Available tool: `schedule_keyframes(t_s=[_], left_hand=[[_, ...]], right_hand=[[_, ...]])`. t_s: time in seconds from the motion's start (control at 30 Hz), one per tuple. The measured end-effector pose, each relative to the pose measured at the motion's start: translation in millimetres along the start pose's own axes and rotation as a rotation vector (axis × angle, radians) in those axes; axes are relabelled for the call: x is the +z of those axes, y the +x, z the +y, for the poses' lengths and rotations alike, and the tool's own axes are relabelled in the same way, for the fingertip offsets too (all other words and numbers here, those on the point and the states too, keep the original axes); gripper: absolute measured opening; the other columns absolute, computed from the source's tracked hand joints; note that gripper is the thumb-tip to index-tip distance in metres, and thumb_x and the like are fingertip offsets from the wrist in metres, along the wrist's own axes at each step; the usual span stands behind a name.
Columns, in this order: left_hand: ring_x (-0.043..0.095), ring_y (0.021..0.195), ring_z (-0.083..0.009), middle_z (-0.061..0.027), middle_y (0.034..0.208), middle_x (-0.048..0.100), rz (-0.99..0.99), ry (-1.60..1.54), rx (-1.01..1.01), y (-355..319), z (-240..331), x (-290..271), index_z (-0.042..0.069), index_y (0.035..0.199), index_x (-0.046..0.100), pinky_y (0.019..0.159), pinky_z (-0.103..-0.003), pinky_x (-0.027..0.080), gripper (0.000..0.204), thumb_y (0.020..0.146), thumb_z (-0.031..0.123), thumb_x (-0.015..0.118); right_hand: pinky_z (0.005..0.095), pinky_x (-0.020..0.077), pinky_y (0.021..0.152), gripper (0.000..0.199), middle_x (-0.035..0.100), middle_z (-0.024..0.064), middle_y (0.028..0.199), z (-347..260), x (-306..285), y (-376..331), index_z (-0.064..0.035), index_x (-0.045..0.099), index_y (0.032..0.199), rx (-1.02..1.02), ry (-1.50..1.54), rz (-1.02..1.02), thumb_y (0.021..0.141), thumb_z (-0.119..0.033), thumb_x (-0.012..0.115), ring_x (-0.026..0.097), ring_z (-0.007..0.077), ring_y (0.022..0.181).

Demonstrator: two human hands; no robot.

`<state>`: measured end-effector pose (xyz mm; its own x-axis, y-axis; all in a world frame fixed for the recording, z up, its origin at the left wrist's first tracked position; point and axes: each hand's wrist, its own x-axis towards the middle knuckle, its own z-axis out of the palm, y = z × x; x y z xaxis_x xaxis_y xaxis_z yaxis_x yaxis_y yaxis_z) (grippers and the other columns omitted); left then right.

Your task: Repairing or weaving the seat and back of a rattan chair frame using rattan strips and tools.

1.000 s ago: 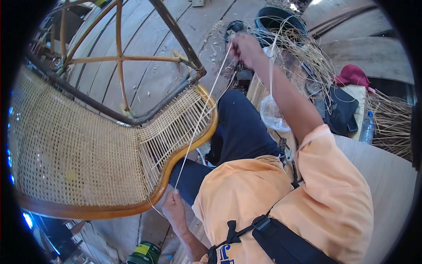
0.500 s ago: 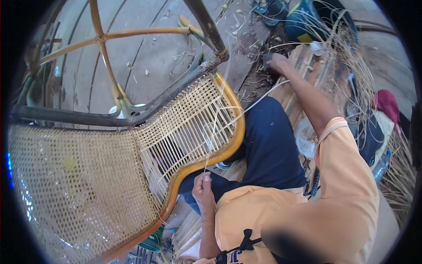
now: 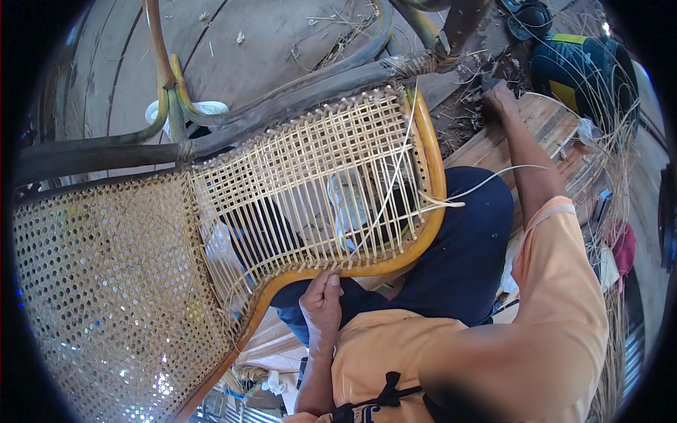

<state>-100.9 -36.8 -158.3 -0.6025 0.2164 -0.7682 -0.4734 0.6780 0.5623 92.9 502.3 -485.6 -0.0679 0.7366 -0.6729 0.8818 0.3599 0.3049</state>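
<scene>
A chair frame with a woven cane seat (image 3: 310,166) lies across my view, its curved rattan rim (image 3: 431,162) bending around near my legs. Part of the seat has tight weave, while bare parallel strands cross its near part. A loose pale cane strand (image 3: 393,180) slants over them toward the near rim. My left hand (image 3: 322,303) is pinched closed right at that rim; the strand's end between its fingertips is hardly visible. Far to the right, my right hand (image 3: 502,101) is closed around a small dark grey thing whose kind I cannot make out.
Wooden planks (image 3: 550,120) lie right of my leg. Beyond them stand a dark green container (image 3: 585,74) and a tangle of loose cane strips (image 3: 617,141). A white pail (image 3: 208,108) shows behind the chair. A red cloth (image 3: 622,247) lies at the far right.
The view has shifted, so the chair sits differently in the picture. My left hand is now up against the rim, where before it pinched the strand just below it. My right hand stays far out.
</scene>
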Motion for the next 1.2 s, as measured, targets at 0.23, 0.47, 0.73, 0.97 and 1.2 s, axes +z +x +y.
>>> schedule_keyframes(t_s=[0.23, 0.47, 0.73, 0.97, 1.2], left_hand=[[0.049, 0.066, -0.0072, -0.0018, 0.071, 0.057, 0.101, -0.023, 0.011, -9.5, 12.1, -2.5, -0.002, 0.095, 0.066, 0.062, -0.021, 0.042, 0.019, 0.092, 0.013, 0.055], [0.056, 0.070, -0.0269, -0.0098, 0.075, 0.057, 0.046, 0.412, 0.796, -11.4, 28.3, 24.8, 0.006, 0.083, 0.063, 0.067, -0.038, 0.045, 0.007, 0.077, 0.007, 0.062], [0.051, 0.085, -0.0226, -0.0033, 0.079, 0.054, -0.186, 0.699, 1.134, -15.8, 9.4, 29.7, 0.012, 0.079, 0.067, 0.079, -0.038, 0.038, 0.010, 0.072, 0.020, 0.066], [0.050, 0.086, -0.0223, -0.0034, 0.079, 0.054, -0.178, 0.611, 1.150, -16.4, -4.8, 25.9, 0.012, 0.078, 0.067, 0.081, -0.037, 0.038, 0.009, 0.073, 0.020, 0.066], [0.050, 0.085, -0.0220, -0.0037, 0.077, 0.055, -0.141, 0.635, 1.123, -14.1, -9.0, 24.2, 0.013, 0.074, 0.068, 0.082, -0.037, 0.038, 0.010, 0.073, 0.021, 0.063]], right_hand=[[0.0320, 0.0476, 0.084, 0.049, 0.061, 0.0120, 0.110, -18.4, -126.7, -204.5, 0.0037, 0.050, 0.122, -0.416, 1.296, -0.432, 0.079, -0.018, 0.059, 0.061, 0.0187, 0.094], [0.0332, 0.0422, 0.096, 0.072, 0.054, 0.0138, 0.122, -6.3, -205.4, -371.2, 0.0025, 0.036, 0.136, -0.774, 1.734, -0.440, 0.074, -0.022, 0.063, 0.054, 0.0217, 0.110], [0.0362, 0.0395, 0.097, 0.070, 0.051, 0.0186, 0.118, -158.1, -163.2, -415.7, -0.0090, 0.040, 0.135, -1.279, 0.504, 0.072, 0.071, -0.026, 0.062, 0.051, 0.0284, 0.115], [0.0426, 0.0357, 0.104, 0.080, 0.042, 0.0203, 0.130, -189.1, -128.7, -436.9, -0.0105, 0.031, 0.137, -1.231, 0.036, 0.300, 0.066, -0.010, 0.069, 0.042, 0.0390, 0.121], [0.0396, 0.0395, 0.100, 0.072, 0.046, 0.0202, 0.127, -172.8, -131.5, -472.1, -0.0100, 0.043, 0.132, -1.325, -0.010, 0.068, 0.063, -0.004, 0.064, 0.047, 0.0380, 0.115]])
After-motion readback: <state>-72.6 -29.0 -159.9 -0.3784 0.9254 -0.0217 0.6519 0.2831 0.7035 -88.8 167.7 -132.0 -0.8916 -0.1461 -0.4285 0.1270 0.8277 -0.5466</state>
